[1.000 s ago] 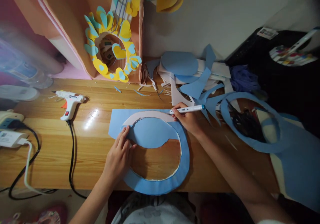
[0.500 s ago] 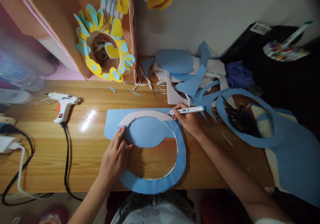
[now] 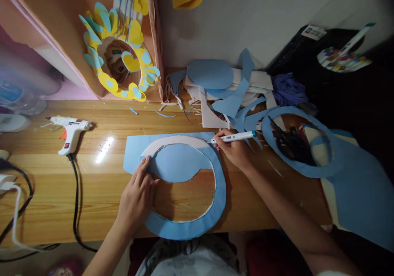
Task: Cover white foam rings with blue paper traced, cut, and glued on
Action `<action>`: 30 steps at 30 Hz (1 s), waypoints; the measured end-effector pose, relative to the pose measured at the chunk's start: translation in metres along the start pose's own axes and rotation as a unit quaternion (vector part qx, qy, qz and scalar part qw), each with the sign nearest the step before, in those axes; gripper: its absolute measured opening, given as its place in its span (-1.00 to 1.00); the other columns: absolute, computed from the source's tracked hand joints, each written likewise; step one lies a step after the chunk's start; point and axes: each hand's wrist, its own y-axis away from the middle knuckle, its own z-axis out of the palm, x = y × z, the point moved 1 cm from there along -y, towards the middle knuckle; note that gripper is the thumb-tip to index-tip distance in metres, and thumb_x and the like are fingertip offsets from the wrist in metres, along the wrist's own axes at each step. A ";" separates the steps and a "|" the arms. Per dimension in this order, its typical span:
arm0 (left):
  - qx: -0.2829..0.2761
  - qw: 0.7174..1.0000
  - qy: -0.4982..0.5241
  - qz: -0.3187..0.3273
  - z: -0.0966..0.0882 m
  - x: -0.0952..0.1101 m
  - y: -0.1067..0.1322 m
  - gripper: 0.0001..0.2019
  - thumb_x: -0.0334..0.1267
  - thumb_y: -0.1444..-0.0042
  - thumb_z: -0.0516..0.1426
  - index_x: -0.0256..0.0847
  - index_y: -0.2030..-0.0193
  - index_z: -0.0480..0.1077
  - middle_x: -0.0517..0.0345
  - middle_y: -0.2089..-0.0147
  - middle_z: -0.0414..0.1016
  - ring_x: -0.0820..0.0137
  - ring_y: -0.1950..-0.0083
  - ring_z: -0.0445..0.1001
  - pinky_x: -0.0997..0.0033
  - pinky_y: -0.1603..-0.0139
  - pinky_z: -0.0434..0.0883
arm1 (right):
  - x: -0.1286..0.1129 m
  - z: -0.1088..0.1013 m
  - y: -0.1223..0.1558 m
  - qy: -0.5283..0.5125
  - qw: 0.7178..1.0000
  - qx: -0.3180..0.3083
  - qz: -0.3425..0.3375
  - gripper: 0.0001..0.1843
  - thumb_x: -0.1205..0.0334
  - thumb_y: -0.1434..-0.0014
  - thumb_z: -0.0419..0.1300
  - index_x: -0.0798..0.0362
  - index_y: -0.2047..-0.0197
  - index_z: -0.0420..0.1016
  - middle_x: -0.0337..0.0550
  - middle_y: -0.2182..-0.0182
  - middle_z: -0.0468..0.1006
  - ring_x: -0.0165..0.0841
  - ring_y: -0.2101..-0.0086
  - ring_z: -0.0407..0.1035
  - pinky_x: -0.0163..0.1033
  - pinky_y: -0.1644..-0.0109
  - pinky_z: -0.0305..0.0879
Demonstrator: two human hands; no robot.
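A ring (image 3: 219, 194), mostly covered in blue paper with a bare whitish stretch at its top, lies over a blue paper sheet (image 3: 181, 163) on the wooden table. My left hand (image 3: 137, 192) rests on the ring's left side, fingers stretched out and pressing it down; the thumb reaches into the opening. Pinched in my right hand (image 3: 232, 147) is a white marker (image 3: 241, 136) with a teal end. Its tip meets the blue sheet at the ring's upper right outer edge.
A hot glue gun (image 3: 72, 130) with a black cord lies at left. Blue and white scraps (image 3: 234, 97) pile up at the back. Another blue ring (image 3: 295, 167) overlaps a large blue sheet (image 3: 363, 190) at right. A ring with yellow and teal paper hearts (image 3: 107, 83) stands back left.
The marker tip has moved slightly right and down along the ring's outer edge. My left hand stays on the ring. The whole view has shifted a little.
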 end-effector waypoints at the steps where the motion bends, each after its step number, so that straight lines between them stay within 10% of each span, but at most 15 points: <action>1: 0.000 1.000 -0.001 0.000 0.000 0.000 0.001 -0.92 -0.41 -0.22 0.00 -0.18 0.28 0.17 -0.18 -0.32 0.12 0.13 -0.36 0.09 0.03 -0.28 0.26 | 0.000 -0.001 0.001 0.001 1.000 0.002 0.000 -0.73 -0.03 -0.21 0.09 -0.01 0.36 0.30 -0.23 0.52 0.45 -0.36 0.49 0.40 -0.29 0.43 0.35; 30: -0.019 0.999 -0.031 0.010 0.001 -0.005 0.000 -0.96 -0.38 -0.24 0.00 -0.22 0.18 0.22 -0.20 -0.34 0.08 0.12 -0.36 0.10 0.03 -0.29 0.23 | 0.001 -0.009 0.014 -0.077 0.992 0.099 -0.034 -0.79 0.07 -0.18 0.16 -0.01 0.18 0.45 -0.16 0.29 0.54 -0.38 0.34 0.45 -0.30 0.32 0.41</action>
